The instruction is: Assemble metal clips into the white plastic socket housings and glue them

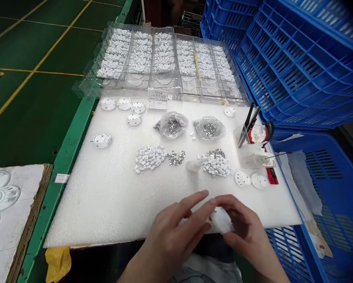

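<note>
A white foam sheet (170, 204) lies under both hands. My right hand (244, 236) grips a small white part (221, 221) at the sheet's front edge, and the fingers hide much of it. My left hand (170, 236) reaches across, its fingertips at the right hand and the part. A translucent plastic bottle (193, 165) lies nearest ahead. Behind it are heaps of small white pieces (150, 158) and silver metal bits (176, 158). Round white perforated covers (243, 179) sit on the foam.
Clear trays of white pieces (164, 55) stand behind the foam, and a clear holder with tweezers (253, 147) is at its right. Blue crates (300, 67) stack at right. A green bench rail (64, 173) runs along the left, beside a board of white discs (5, 204).
</note>
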Motion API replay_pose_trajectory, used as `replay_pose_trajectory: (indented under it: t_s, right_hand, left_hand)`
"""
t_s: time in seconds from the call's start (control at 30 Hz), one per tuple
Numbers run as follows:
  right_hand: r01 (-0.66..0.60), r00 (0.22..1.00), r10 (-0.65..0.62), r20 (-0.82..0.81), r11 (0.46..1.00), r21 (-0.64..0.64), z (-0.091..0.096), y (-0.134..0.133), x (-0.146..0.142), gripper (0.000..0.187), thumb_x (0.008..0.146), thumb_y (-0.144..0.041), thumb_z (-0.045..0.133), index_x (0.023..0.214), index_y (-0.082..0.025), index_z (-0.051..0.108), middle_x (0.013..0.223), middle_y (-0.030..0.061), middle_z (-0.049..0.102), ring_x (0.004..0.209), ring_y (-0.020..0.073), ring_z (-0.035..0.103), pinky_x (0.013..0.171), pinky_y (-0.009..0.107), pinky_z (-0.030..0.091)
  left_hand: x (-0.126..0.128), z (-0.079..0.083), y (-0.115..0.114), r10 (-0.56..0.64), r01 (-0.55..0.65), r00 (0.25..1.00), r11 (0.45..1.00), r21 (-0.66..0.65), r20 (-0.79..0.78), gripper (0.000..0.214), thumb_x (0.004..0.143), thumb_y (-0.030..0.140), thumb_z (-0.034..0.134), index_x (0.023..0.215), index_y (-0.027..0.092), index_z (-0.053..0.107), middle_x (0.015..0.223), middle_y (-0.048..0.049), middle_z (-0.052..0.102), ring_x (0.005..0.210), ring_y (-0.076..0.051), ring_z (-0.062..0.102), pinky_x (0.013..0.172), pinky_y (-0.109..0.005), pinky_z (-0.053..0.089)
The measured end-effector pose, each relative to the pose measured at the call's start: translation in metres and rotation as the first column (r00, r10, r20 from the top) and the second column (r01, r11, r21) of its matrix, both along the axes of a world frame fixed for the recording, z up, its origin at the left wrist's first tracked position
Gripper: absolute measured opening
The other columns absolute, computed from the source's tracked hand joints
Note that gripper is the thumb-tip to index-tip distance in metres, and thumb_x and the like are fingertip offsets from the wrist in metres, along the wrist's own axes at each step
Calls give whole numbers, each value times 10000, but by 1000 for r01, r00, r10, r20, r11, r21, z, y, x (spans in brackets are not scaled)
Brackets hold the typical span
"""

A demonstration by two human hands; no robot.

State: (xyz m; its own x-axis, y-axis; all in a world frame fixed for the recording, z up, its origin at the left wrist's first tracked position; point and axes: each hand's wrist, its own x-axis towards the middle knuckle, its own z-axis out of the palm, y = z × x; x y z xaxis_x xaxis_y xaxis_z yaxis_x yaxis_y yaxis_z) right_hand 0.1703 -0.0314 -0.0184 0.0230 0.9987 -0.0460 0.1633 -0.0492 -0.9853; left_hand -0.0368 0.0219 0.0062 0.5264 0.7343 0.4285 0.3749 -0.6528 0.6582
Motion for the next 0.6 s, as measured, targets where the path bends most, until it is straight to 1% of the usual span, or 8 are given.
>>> replay_pose_trajectory:
  t_s: [0.1,0.2,0.27,0.33,0.4,0.43,0.5,0.6]
  right_hand:
    - [-76,997,74,22,992,99,-1,13,-19,516,861,-627,699,1233,-269,689,1112,87,766,978,239,751,854,329,626]
    - [-140,985,120,127,976,166,4,29,-21,458,929,-631,607,1215,-286,703,958,41,769,826,190,735,771,289,613]
    - [-57,966,-6,260,971,234,13,43,-12,391,958,-582,600,1177,-277,711,845,12,746,720,157,692,709,263,581]
    - [82,877,-232,421,935,345,24,60,3,257,962,-467,651,1099,-263,724,795,-3,726,679,138,658,687,254,543]
    - [118,737,-369,566,895,430,35,78,18,138,959,-359,671,1008,-245,731,786,-1,713,652,130,630,661,259,504]
    - [84,680,-373,632,895,438,39,87,24,120,964,-331,661,988,-237,731,784,1,703,632,126,613,643,264,486]
    - [-19,603,-311,735,915,403,43,105,33,126,977,-299,628,969,-223,727,788,4,682,586,115,579,608,270,453]
    - [-124,552,-209,807,937,327,39,126,37,148,976,-254,593,916,-203,719,820,12,666,557,105,566,592,276,432]
  left_hand:
    - [0,0,7,-46,45,999,998,33,27,276,1069,181,448,1295,210,603,1209,-94,751,854,-142,735,734,-254,591]
    - [-5,-4,18,38,-34,989,999,-31,146,148,1021,172,561,1131,211,653,1021,-47,773,869,-154,737,739,-239,585]
    - [-8,-8,25,152,-119,958,982,-147,242,132,956,122,640,1044,216,668,950,-24,750,831,-146,716,701,-218,574]
    - [-10,-13,30,277,-188,916,935,-302,289,180,915,68,641,1004,220,679,928,-12,722,785,-137,689,660,-214,563]
    - [-10,-17,32,344,-206,889,890,-406,303,206,905,53,617,998,222,689,928,-7,703,755,-132,670,652,-224,564]
    - [-9,-18,32,350,-199,883,883,-426,312,207,906,55,611,999,220,693,931,-7,700,753,-130,668,657,-228,566]
    - [-7,-20,32,325,-180,889,896,-407,322,193,907,62,616,991,214,701,927,-6,704,756,-126,668,663,-222,559]
    - [-5,-18,33,289,-174,904,922,-346,315,180,906,60,624,972,204,708,888,-2,710,727,-110,653,650,-201,534]
